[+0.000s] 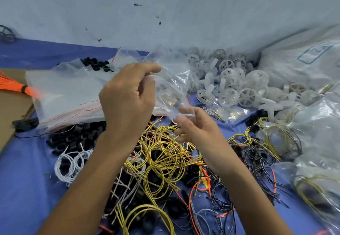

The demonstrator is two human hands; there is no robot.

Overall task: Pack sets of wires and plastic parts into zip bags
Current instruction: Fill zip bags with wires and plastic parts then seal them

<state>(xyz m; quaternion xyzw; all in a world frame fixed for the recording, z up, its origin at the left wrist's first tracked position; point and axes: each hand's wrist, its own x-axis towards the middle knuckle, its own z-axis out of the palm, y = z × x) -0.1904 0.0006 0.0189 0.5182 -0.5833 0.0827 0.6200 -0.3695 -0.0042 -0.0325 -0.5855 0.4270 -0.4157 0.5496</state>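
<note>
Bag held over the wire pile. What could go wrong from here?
1. The zip bag, pinched at its edges by the left hand and right hand, may tip; if unsealed, the small bits in it could fall into the yellow wires below.
2. Those coils overlap; lifting one may drag others.

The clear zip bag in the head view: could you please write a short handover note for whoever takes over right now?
Left hand pinches the top of the clear plastic zip bag; right hand pinches its lower edge. Its contents are unclear.
Below lie loose coiled yellow wires, coiled white wires and black plastic rings; white spoked plastic wheels are heaped behind, to the right.
Done: filled bags at the right.
Left: fill and seal this bag, then go on with the stack of empty clear bags at the left.
</note>
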